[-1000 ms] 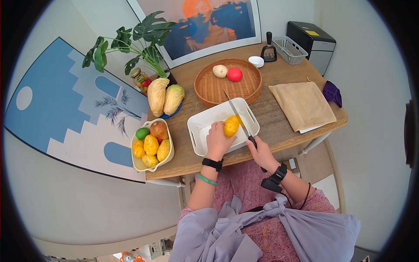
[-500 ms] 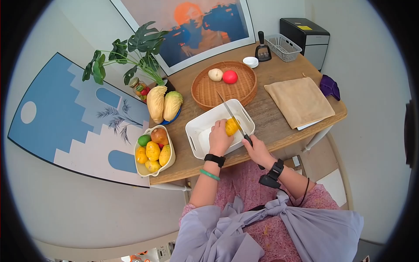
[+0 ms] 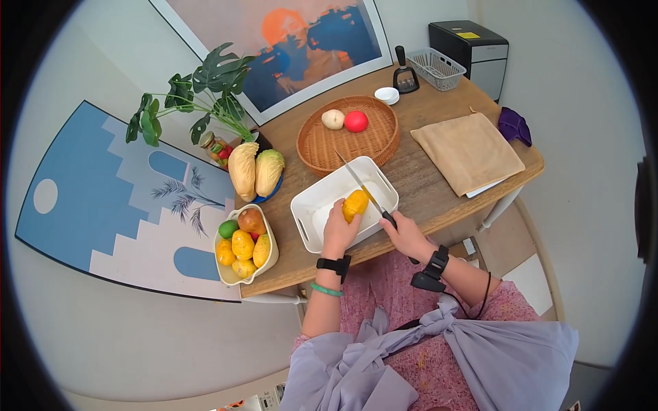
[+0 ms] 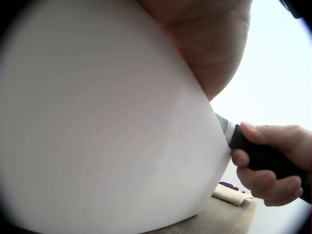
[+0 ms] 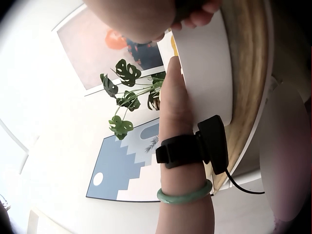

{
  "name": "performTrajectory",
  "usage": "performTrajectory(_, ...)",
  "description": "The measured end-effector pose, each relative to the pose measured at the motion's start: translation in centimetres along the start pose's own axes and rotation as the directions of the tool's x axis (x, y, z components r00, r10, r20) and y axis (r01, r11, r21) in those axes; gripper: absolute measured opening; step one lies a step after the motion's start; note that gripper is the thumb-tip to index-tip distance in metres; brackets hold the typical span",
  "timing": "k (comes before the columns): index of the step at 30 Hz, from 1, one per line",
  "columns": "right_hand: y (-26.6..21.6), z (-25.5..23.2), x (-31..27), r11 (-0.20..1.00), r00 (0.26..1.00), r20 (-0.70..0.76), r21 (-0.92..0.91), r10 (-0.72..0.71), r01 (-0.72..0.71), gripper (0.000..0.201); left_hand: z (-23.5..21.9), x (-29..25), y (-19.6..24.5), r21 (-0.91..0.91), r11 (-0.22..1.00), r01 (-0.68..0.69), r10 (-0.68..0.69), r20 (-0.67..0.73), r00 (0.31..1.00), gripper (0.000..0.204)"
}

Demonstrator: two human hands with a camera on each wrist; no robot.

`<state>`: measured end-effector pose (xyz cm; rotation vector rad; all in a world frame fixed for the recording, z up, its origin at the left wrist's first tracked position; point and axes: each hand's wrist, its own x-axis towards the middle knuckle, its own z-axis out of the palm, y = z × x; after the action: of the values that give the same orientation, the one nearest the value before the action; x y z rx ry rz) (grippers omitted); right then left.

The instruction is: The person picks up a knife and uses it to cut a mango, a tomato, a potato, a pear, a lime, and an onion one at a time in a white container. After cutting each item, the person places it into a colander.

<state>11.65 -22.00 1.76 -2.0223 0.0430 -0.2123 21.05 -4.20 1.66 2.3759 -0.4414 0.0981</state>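
My left hand (image 3: 339, 228) grips a yellow mango (image 3: 355, 205) over the white rectangular tub (image 3: 308, 229), fingers and thumb around its near left side. My right hand (image 3: 409, 238) holds a knife (image 3: 388, 219) by its black handle. The long blade slants up and left across the tub, right beside the mango in the head view. In the left wrist view, the right hand (image 4: 268, 165) has its fingers curled round the handle, while the tub wall (image 4: 107, 122) hides the mango and most of the blade.
Behind the tub stands a round wicker tray (image 3: 348, 148) with a pale round item (image 3: 333, 119) and a red one (image 3: 356, 121). A cream basket of fruit (image 3: 273, 257) and cabbages (image 3: 269, 172) stand left. A beige cloth bag (image 3: 468, 152) lies right.
The mango has tilted and shifted slightly left in the left hand, now more exposed beside the blade. The right hand keeps its hold on the knife. The head view has shifted.
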Motion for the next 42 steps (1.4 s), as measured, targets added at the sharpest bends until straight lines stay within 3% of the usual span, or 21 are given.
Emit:
performTrajectory(5, -0.5, 0.0, -0.2, 0.998, 0.998, -0.051, 0.052, -0.023, 0.026, 0.040, -0.5, -0.3, 0.7, -0.016, 0.998, 0.065, -0.064, 0.024, 0.998, 0.055)
performTrajectory(17, -0.4, 0.2, 0.0, 0.999, 1.000, 0.017, -0.042, -0.017, 0.018, 0.041, -0.3, -0.5, 0.8, -0.030, 0.999, -0.030, 0.030, -0.018, 0.999, 0.052)
performTrajectory(20, -0.9, 0.3, -0.4, 0.998, 0.999, -0.023, 0.027, -0.048, 0.049, 0.041, -0.3, -0.6, 0.9, -0.032, 0.999, -0.037, 0.036, -0.033, 0.999, 0.052)
performTrajectory(23, -0.3, 0.3, -0.2, 0.999, 0.999, 0.037, -0.042, -0.013, 0.015, 0.040, -0.4, -0.6, 1.2, -0.028, 1.000, -0.008, 0.007, -0.023, 1.000, 0.052)
performTrajectory(26, -0.2, 0.5, -0.2, 0.999, 0.999, -0.017, 0.003, -0.046, 0.046, 0.039, -0.5, -0.7, 1.4, -0.034, 0.999, -0.003, 0.002, -0.027, 1.000, 0.053)
performTrajectory(32, -0.3, 0.3, -0.3, 0.999, 0.999, 0.047, -0.029, -0.016, 0.017, 0.039, -0.4, -0.6, 1.4, -0.055, 0.998, 0.010, -0.012, -0.040, 0.999, 0.051)
performTrajectory(42, -0.5, 0.3, -0.1, 0.999, 0.999, 0.029, -0.018, -0.035, 0.036, 0.039, -0.6, -0.7, 1.5, -0.062, 0.998, 0.010, -0.013, -0.047, 0.999, 0.049)
